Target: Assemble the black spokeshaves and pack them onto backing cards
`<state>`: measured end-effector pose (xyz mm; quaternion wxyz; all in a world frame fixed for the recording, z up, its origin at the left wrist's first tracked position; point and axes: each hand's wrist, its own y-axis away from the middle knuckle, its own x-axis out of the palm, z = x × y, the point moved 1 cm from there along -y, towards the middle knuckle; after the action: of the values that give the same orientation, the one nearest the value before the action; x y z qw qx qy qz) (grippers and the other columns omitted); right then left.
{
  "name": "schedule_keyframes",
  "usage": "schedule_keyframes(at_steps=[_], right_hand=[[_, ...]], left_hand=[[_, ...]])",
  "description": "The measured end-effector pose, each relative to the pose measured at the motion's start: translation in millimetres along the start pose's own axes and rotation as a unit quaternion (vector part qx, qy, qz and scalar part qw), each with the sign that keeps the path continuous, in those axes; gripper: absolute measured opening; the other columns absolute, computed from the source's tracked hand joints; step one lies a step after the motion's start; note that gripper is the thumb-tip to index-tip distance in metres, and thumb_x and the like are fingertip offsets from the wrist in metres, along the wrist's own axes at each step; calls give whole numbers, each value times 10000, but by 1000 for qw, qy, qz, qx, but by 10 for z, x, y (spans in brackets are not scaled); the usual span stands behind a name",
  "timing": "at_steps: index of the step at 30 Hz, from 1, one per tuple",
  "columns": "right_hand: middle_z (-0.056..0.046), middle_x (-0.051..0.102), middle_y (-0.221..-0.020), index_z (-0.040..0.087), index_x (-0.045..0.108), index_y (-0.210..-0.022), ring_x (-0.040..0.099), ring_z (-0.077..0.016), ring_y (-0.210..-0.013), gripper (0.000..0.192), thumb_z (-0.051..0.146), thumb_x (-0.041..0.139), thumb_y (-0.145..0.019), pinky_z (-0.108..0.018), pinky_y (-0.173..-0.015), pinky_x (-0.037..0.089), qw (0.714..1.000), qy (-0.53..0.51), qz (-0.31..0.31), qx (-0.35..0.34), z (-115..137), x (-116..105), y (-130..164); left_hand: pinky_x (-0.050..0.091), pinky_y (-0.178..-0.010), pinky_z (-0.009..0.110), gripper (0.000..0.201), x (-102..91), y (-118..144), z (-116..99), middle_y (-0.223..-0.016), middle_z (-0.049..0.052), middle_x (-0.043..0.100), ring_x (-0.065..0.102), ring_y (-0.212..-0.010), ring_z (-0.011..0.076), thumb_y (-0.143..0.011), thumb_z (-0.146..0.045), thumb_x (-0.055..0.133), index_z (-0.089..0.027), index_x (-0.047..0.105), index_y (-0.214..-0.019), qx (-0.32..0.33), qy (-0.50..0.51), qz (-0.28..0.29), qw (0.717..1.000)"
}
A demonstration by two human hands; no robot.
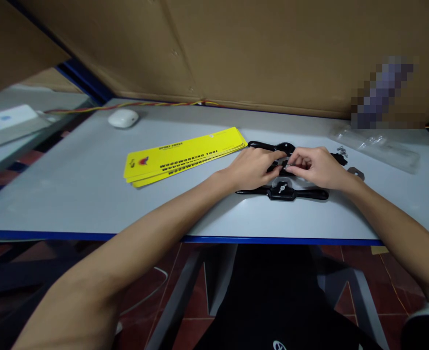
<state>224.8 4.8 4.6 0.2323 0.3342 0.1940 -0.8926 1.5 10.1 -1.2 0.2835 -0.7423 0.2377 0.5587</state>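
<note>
At the right half of the table, my left hand point(253, 167) grips a black spokeshave point(283, 171) with thumb and fingers on either side of its middle. My right hand point(314, 167) pinches a small silvery screw point(286, 166) at the middle of that spokeshave; the fingers partly hide it. Nearer to me lies another black spokeshave point(282, 192), a metal thumbscrew on its front. Behind my hands rests a third black spokeshave body point(269, 145). Small metal wing screws point(342, 151) lie beyond my right hand, and a grey metal blade point(356, 172) sits by my right wrist.
Several yellow printed cards point(185, 155) are stacked left of my hands. A white computer mouse point(123, 118) stands at the back left. Clear plastic packaging point(378, 146) lies at the back right. A cardboard wall point(236, 53) rises behind the table, whose blue edge point(236, 239) faces me.
</note>
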Motion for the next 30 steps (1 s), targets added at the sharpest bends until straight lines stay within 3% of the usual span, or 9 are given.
schedule_keyframes(at_steps=[10, 18, 23, 26, 30], right_hand=[[50, 554, -615, 231, 551, -740, 473, -125, -610, 258, 296, 708, -933, -332, -673, 367, 999, 43, 6, -14, 44, 3, -11], [50, 546, -602, 234, 543, -723, 466, -124, -591, 255, 306, 691, -917, -325, -653, 366, 998, 59, 10, -25, 25, 19, -22], [65, 568, -655, 231, 640, -941, 493, -129, -607, 126, 280, 741, -882, -317, -663, 386, 999, 47, 0, -27, -16, 24, -14], [67, 573, -682, 222, 719, -1096, 500, -129, -612, 197, 259, 717, -902, -311, -668, 387, 997, 49, 15, -57, -34, 24, -7], [72, 534, -653, 211, 778, -1099, 481, -123, -600, 196, 267, 689, -934, -308, -668, 386, 995, 48, 22, -83, -51, 26, -1]], left_hand=[[534, -764, 387, 562, 8, -3, 0, -953, 137, 812, 765, -897, 294, -1032, -365, 447, -135, 709, -1473, -2, -2, -1, 1000], [522, -752, 386, 569, -4, -8, -14, -956, 137, 813, 773, -916, 307, -1036, -365, 425, -135, 713, -1469, -4, -17, 4, 1000], [505, -725, 368, 517, -6, -5, -5, -919, 128, 803, 763, -873, 292, -1032, -364, 442, -135, 745, -1383, 0, -18, 5, 1000], [505, -719, 364, 462, 0, -4, 6, -921, 133, 802, 756, -851, 284, -1028, -359, 453, -133, 768, -1280, 1, -12, 1, 1000], [512, -735, 366, 497, 1, -2, 6, -959, 130, 809, 760, -875, 281, -1033, -356, 447, -139, 739, -1372, 9, -1, -2, 1000]])
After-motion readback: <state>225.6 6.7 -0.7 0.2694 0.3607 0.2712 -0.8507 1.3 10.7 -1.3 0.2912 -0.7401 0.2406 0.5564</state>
